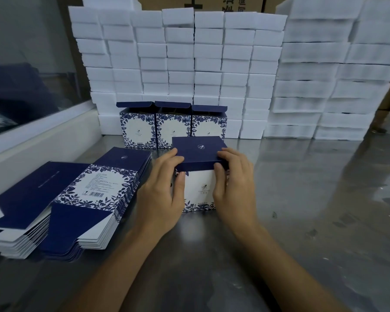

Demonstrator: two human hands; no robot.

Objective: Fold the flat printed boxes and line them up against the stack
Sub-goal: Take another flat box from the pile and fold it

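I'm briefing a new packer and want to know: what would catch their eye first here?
Probably both hands, left hand and right hand, gripping the blue-and-white box at table centre, closing its dark lid. Behind it, three folded boxes stand open-topped against a wall of white blocks. The flat printed boxes lie piled at the left.

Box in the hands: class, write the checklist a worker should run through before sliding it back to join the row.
1. Both hands on box in hand: left hand, right hand - ok.
2. Navy end flap closed flat - ok.
3. Far end closed - cannot tell.
4. Row of three folded boxes against white stack - ok.
5. Free slot right of row - ok.
6. Flat boxes left to fold - ok.
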